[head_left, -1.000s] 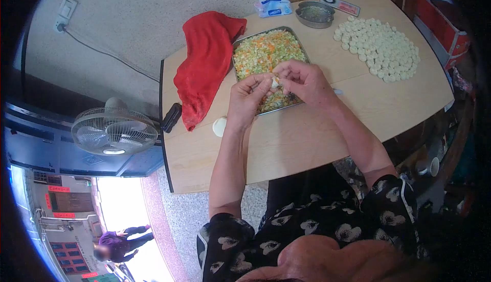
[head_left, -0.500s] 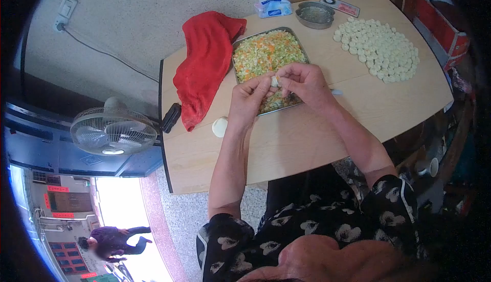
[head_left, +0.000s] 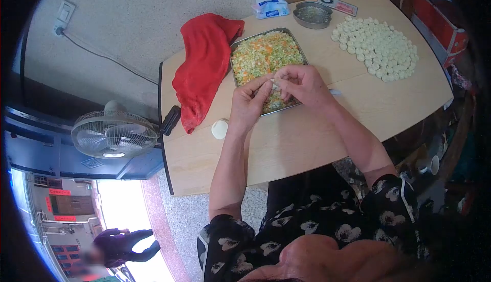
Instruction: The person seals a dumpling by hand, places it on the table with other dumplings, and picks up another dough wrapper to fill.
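Observation:
Over the near half of a metal tray (head_left: 280, 110) my left hand (head_left: 248, 104) and my right hand (head_left: 307, 86) meet fingertip to fingertip. Between them they pinch a small pale dumpling (head_left: 274, 83), mostly covered by the fingers. Chopped vegetable filling (head_left: 266, 51), orange, green and white, covers the tray below. To the left of my left wrist lie round white dumpling wrappers (head_left: 220, 129), apparently stacked. A pale handle end (head_left: 335, 92) sticks out beyond the tray beside my right wrist.
Many small pale dumplings (head_left: 381, 49) spread over the table's right side. A grey dish (head_left: 312, 16), a tissue pack (head_left: 270, 3) and a flat box (head_left: 338, 5) stand at the back. Left are a red cloth (head_left: 202, 67), a black object (head_left: 171, 120) and a fan (head_left: 114, 132). A person (head_left: 123, 246) is outside.
My fingers have closed further around the dumpling, so less of it shows. The person outside has moved closer to the doorway. The view has shifted slightly.

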A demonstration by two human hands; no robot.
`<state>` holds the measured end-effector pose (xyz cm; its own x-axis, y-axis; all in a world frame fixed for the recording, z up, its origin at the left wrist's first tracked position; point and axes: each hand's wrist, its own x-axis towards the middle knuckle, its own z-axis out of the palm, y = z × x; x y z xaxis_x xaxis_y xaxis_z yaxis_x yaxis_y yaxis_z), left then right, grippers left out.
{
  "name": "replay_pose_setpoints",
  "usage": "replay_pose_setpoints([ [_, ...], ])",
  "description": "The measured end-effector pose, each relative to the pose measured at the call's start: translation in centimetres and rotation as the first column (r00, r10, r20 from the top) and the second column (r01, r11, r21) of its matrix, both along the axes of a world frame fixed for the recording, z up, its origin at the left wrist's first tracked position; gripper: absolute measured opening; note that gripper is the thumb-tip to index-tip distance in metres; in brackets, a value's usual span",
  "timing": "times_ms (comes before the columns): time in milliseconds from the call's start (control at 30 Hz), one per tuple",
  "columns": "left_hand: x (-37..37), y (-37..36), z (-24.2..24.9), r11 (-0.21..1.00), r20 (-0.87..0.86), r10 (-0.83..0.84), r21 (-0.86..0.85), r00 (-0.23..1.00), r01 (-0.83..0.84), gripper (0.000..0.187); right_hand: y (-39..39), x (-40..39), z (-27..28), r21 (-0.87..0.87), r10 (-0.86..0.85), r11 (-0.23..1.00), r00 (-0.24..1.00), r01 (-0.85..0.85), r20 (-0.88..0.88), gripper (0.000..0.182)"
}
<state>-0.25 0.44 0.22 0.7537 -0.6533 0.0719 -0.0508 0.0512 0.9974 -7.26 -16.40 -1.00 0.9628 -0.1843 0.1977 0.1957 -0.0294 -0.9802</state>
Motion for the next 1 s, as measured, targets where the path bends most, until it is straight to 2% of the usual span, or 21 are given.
replay_pose_setpoints([
  [67, 0.0, 0.0, -0.2, 1.0, 0.02, -0.007, 0.003, 1.0, 0.007, 0.029, -0.2, 0.0, -0.1, -0.024, 0.001, 1.0, 0.999, -0.002, -0.044, 0.015],
  [167, 0.0, 0.1, 0.3, 0.999, -0.026, -0.01, 0.05, 1.0, 0.012, 0.029, 0.1, -0.2, 0.0, 0.021, -0.033, 0.999, 0.999, 0.034, -0.022, 0.017],
  [367, 0.4, 0.1, -0.3, 1.0, -0.066, -0.021, -0.012, 0.998, 0.021, 0.03, 0.0, -0.1, 0.2, 0.103, -0.062, 0.993, 0.998, 0.061, 0.007, 0.018],
  [467, 0.3, 0.0, -0.1, 0.999, -0.148, -0.018, -0.039, 0.989, 0.012, 0.032, -0.2, -0.1, 0.5, 0.156, -0.134, 0.979, 0.991, 0.129, 0.022, 0.018],
  [567, 0.3, -0.1, 0.0, 0.997, -0.188, -0.02, -0.082, 0.982, 0.005, 0.033, -0.9, -0.3, 0.6, 0.127, -0.19, 0.973, 0.98, 0.195, -0.051, 0.016],
  [667, 0.4, -0.3, -0.2, 0.986, -0.254, -0.03, -0.165, 0.967, -0.013, 0.032, -0.6, -0.3, 0.4, -0.024, -0.252, 0.967, 0.967, 0.252, -0.025, 0.011],
  [767, 0.5, -0.4, -0.3, 0.978, -0.286, -0.034, -0.206, 0.957, -0.027, 0.031, 0.0, 0.2, -0.2, -0.333, -0.382, 0.815, 0.872, 0.474, 0.306, 0.013],
  [867, 0.7, -0.3, -0.6, 0.977, -0.281, -0.031, -0.212, 0.959, -0.03, 0.031, 0.1, 0.3, -0.5, -0.264, -0.353, 0.855, 0.875, 0.446, 0.331, 0.014],
  [1000, 0.6, -0.3, -0.6, 0.976, -0.277, -0.017, -0.212, 0.961, -0.044, 0.031, 0.2, 0.3, -0.4, -0.259, -0.359, 0.855, 0.873, 0.449, 0.33, 0.012],
])
